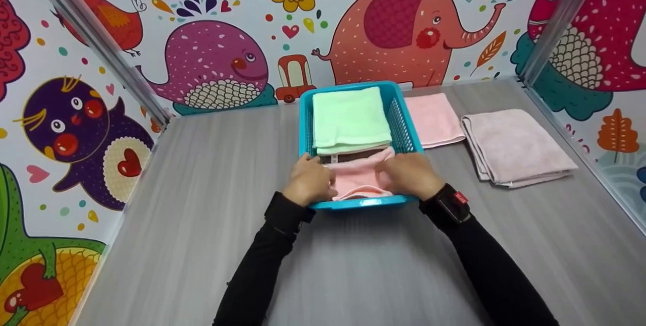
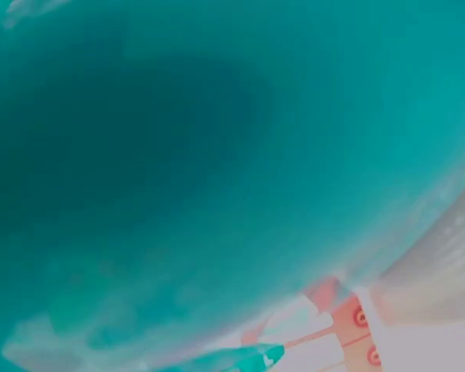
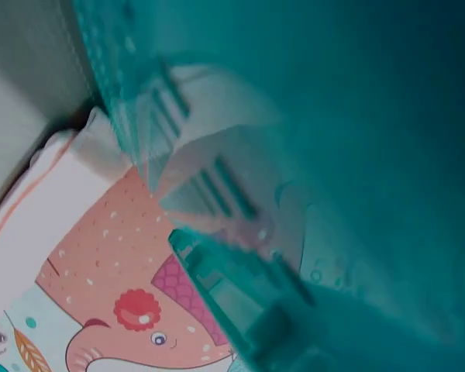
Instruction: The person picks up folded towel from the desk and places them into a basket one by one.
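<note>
A blue plastic basket (image 1: 402, 129) stands on the grey table, holding a folded light green towel (image 1: 349, 118) at the back and a brown one under it. At the basket's near end both hands hold a folded pink towel (image 1: 359, 178). My left hand (image 1: 308, 180) grips its left side and my right hand (image 1: 411, 174) grips its right side, fingers curled over the cloth. Both wrist views are filled by the blurred teal basket wall (image 2: 217, 155) (image 3: 372, 155); neither hand shows there.
A folded pink towel (image 1: 435, 119) lies just right of the basket, and a larger pale mauve folded towel (image 1: 512, 145) lies further right. Cartoon-patterned walls close in the table on the left, back and right. Metal posts (image 1: 96, 38) stand at the corners.
</note>
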`<state>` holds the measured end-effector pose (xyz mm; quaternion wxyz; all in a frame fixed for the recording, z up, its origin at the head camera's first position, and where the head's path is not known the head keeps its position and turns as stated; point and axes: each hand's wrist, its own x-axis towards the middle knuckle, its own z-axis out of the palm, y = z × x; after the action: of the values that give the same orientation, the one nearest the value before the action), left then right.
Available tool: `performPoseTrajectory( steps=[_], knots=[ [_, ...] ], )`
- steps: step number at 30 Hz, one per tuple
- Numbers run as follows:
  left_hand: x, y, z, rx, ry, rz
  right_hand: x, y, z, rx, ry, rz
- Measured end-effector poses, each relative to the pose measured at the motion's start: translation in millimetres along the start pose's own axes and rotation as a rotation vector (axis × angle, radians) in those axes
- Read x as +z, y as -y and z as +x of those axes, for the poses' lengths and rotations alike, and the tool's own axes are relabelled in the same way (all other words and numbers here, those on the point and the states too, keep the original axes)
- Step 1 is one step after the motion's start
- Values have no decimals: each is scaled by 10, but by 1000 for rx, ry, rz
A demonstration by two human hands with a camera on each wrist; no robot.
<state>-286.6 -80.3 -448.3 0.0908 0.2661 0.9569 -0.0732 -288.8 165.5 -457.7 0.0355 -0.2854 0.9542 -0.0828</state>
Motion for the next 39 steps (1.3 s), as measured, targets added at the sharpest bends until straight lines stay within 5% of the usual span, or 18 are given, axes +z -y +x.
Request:
performPoseTrajectory(
  steps=[6, 14, 28, 33, 36, 39],
  knots=[
    [-13, -28, 6, -11, 1, 21, -11, 8, 8, 13, 30, -50],
    [-31, -108, 27, -63, 31, 186, -7, -13, -31, 65, -178, 128],
    [2, -116, 59, -79, 29, 216, 10, -22, -39, 46, -97, 0],
    [4, -15, 19, 18, -59, -78, -50, -3, -37, 41, -83, 114],
    [-38, 81, -24, 79, -138, -335, -208, 12, -101, 20, -58, 222],
    [-70, 193, -60, 84, -239, -462, -440, -25, -236, 41, -58, 291]
  ],
)
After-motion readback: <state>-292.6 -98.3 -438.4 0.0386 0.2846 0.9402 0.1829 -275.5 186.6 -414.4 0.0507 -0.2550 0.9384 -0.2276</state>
